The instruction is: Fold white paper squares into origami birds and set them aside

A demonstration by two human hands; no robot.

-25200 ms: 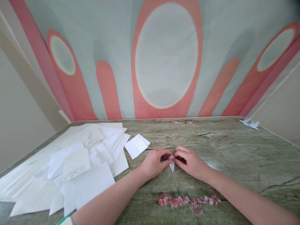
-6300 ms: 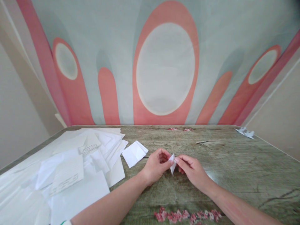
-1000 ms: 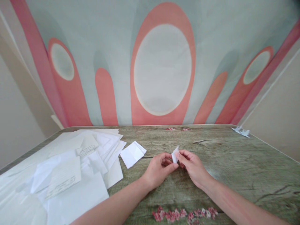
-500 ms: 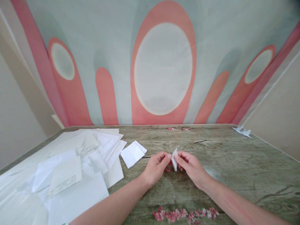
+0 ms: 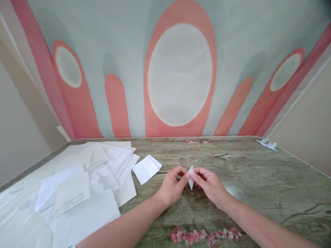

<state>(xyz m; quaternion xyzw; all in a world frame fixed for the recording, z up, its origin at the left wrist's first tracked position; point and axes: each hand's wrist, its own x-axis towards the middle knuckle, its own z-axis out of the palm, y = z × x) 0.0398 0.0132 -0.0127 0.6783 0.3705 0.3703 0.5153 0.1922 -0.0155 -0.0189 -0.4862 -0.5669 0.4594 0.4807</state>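
Note:
A small folded piece of white paper [image 5: 191,184] is held up between my hands, over the middle of the wood-grain table [image 5: 248,165]. Its shape is a narrow diamond with a pointed top and bottom. My left hand [image 5: 172,186] pinches its left side between thumb and fingers. On the other side, my right hand [image 5: 210,186] grips it the same way, thumb toward me. Both thumbs nearly meet on the near face. The fingers behind the paper are partly hidden.
Left of my hands lies a short stack of square white papers [image 5: 147,169]. Farther left spreads a big heap of white sheets [image 5: 88,210], some with printing. A pale cut-paper shape [image 5: 268,144] rests at the far right edge. A patterned wall covering [image 5: 134,69] rises behind the table.
My left thumb has moved right onto the paper, and its fingers have lifted slightly. The paper has turned to show a flatter, narrow diamond face. The right hand has barely moved.

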